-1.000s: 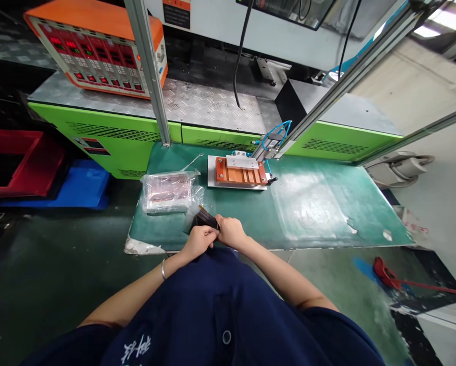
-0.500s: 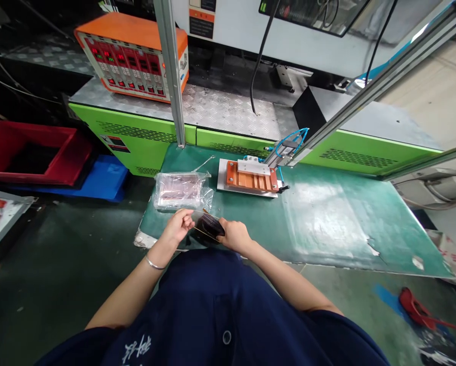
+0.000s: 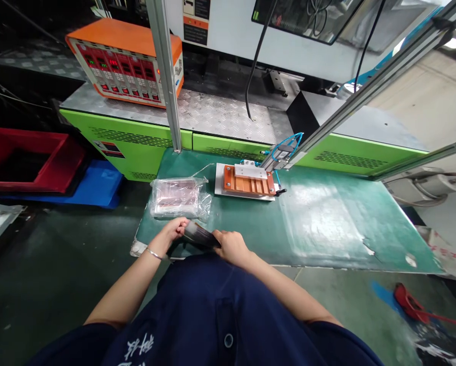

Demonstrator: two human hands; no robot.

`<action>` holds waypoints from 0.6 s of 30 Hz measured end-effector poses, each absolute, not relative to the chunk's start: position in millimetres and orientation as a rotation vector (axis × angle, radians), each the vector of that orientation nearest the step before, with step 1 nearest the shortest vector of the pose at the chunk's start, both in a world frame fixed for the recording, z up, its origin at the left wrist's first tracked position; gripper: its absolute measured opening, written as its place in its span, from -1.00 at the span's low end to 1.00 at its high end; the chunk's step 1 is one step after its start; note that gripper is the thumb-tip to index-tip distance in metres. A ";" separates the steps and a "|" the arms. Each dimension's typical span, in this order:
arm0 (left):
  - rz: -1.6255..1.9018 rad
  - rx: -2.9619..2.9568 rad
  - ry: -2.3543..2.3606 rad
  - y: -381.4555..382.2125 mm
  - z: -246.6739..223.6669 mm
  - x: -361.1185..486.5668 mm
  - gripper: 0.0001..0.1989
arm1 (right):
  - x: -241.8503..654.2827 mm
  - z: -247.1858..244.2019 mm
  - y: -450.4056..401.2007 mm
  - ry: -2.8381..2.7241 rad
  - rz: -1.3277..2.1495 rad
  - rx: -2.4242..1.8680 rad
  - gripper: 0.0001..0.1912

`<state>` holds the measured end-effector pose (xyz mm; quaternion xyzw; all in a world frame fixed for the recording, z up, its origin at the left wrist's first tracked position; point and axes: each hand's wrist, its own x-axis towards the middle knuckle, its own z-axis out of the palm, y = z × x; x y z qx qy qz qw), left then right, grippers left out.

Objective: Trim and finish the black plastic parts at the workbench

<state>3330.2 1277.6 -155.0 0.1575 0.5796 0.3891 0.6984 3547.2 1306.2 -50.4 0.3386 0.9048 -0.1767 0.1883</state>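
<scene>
Close to my body, over the near edge of the green bench, I hold a flat dark glossy panel (image 3: 200, 234). My left hand (image 3: 173, 229) pinches its left end, and my right hand (image 3: 231, 246) is closed around its right end. The panel is tilted; its exact kind does not show. Just beyond my left hand lies a clear plastic bag (image 3: 179, 197) with a flat pinkish item inside. Further back to the right stands a fixture (image 3: 250, 181) with an orange block, a metal bar and blue air tubes.
The green bench top (image 3: 319, 218) stretches right under a metal frame post (image 3: 167, 76). Behind it, an orange control box (image 3: 125, 63) sits on a green machine base. A red bin (image 3: 56, 162) rests on a blue pallet (image 3: 102, 185) at left.
The panel has turned between my hands, and its face now shows greyer. My left hand has shifted slightly left and nearer to me. The whole view has moved a little.
</scene>
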 end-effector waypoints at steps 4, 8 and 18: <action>0.901 0.372 1.355 1256.5 -150.4 3319.5 -0.74 | 3547.2 -50.7 1310.8 2.509 -0.538 0.959 -0.69; 0.946 0.554 1.473 1246.4 -139.5 3301.4 -0.60 | 3543.1 -45.0 1324.2 2.405 -0.554 1.030 -0.64; 0.777 1.153 1.539 1240.7 -175.7 3350.3 -0.62 | 3509.2 -38.9 1344.0 2.376 -0.519 1.000 -0.36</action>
